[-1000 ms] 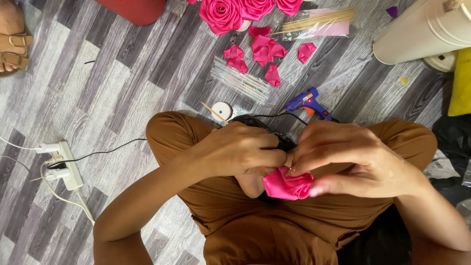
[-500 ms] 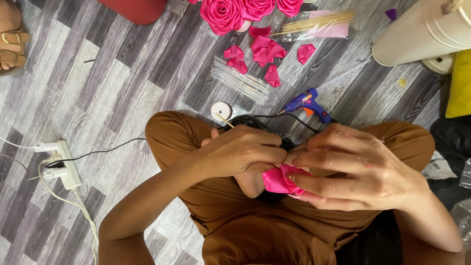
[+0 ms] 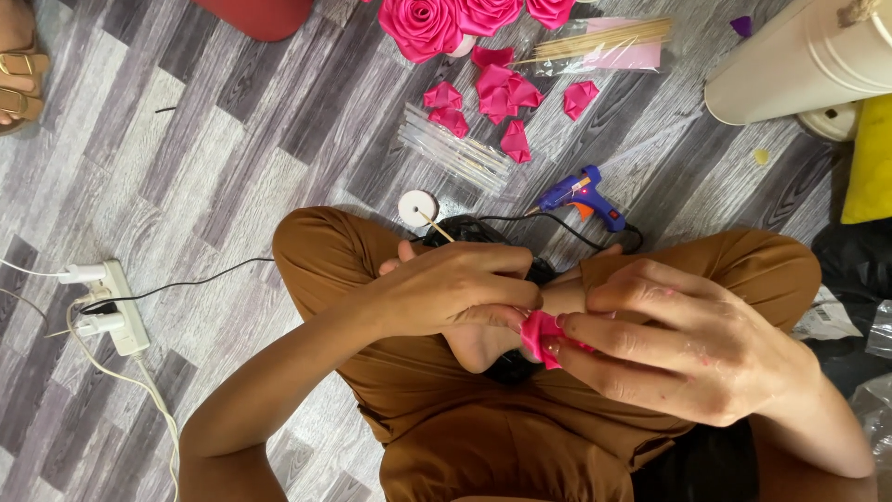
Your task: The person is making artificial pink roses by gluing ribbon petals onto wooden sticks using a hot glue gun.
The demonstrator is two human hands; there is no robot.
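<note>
I sit cross-legged on the floor in brown trousers. Both hands meet over my lap on a small pink ribbon flower. My left hand pinches its left side with fingertips closed. My right hand wraps over its right side, fingers curled, hiding most of it. Just beyond my knees lies a blue glue gun with a black cord. A white round disc with a thin stick rests next to my left knee.
Folded pink ribbon petals and finished pink roses lie farther out, with clear glue sticks and wooden skewers. A white power strip sits left. A cream bucket lies top right. A sandalled foot shows top left.
My right hand has closed further over the pink flower, covering more of it, and the flower has turned slightly between the fingers. The left hand stays pinched on it.
</note>
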